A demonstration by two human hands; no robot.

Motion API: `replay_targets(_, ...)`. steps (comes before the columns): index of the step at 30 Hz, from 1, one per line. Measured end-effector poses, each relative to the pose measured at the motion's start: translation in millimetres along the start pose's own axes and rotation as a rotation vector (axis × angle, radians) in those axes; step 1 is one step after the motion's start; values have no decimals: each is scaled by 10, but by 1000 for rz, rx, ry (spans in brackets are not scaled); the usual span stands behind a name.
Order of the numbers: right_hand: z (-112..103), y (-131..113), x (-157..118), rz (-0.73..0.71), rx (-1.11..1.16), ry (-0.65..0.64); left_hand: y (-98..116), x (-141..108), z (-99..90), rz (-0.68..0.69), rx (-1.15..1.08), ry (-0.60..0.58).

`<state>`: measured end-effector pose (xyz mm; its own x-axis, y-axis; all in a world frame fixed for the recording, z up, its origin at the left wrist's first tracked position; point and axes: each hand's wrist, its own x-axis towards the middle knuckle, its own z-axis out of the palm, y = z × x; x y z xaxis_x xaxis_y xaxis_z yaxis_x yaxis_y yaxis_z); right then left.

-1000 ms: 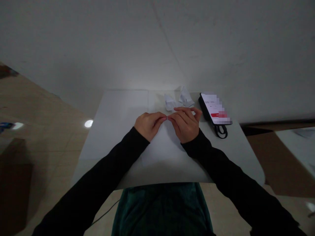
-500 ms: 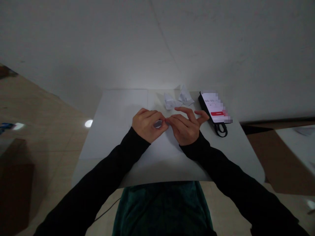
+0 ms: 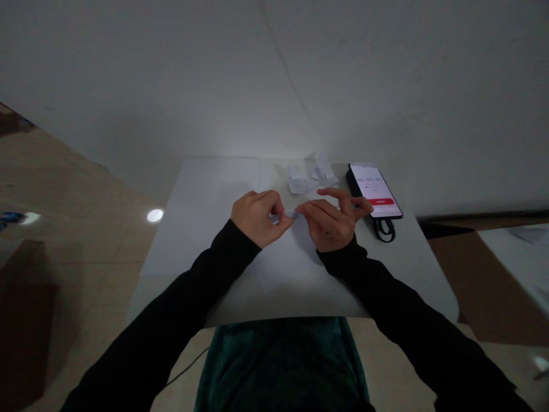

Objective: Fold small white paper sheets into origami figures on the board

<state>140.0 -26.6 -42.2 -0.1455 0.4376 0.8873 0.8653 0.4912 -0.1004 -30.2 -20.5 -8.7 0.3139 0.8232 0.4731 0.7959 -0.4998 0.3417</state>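
Over the middle of the white table, my left hand (image 3: 258, 217) is closed, thumb and fingers pinching a small piece of white paper (image 3: 290, 213). My right hand (image 3: 332, 220) pinches the other end of that piece between thumb and index finger, its remaining fingers lifted and spread. Much of the paper is hidden by my fingers, so its exact shape cannot be made out. Just beyond my hands lie two folded white paper pieces (image 3: 300, 179), close together. White paper sheets (image 3: 197, 212) lie flat on the left part of the table and under my hands.
A phone (image 3: 375, 189) with a lit timer screen leans on a black holder with a looped strap (image 3: 385, 230) at the back right. A wall (image 3: 240, 80) rises behind the table (image 3: 412, 274). Another white surface (image 3: 523, 252) stands farther right.
My right hand has shifted slightly right, away from my left, so a strip of paper now shows between the fingertips. The view has tilted slightly.
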Motion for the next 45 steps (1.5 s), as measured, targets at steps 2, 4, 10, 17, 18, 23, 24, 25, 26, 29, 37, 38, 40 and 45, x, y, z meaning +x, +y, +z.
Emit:
replay_targets(2,-7,8,-6,38,11,-30,-1,19,-21,18,-16,-40)
replay_targets(4,-13,20,-9,69,25,-46,-4,38,-41,15,-27,-74)
replay_targets(10,-22,52,0,114,43,-96,-66,60,-133,-103,31,-134)
replay_targets(17,-117,329,112,259,-44,-8,-720,3,-363,-224,0,-295)
replay_targets(18,-134,368,133,292,-55,-29,-827,2,-414,-206,-49,-313)
replay_targets(23,-171,340,201,240,70,-117,-743,106,-594,-94,54,294)
replay_targets(24,-176,308,210,226,100,-131,-607,135,-576,-1,91,276)
replay_targets(25,-182,279,219,222,123,-145,-458,160,-534,96,114,209)
replay_targets(26,-188,256,226,222,137,-164,-312,177,-473,174,141,152)
replay_targets(29,-195,234,234,218,138,-200,-9,188,-247,283,220,-44)
replay_targets(37,-38,121,105,82,125,-255,55,108,-3,310,269,-124)
replay_targets(38,-30,96,98,77,135,-250,66,104,11,304,259,-111)
replay_targets(40,-30,48,101,100,132,-244,84,102,35,297,225,-83)
replay_targets(45,-54,-32,151,231,55,-248,47,123,-6,307,134,-90)
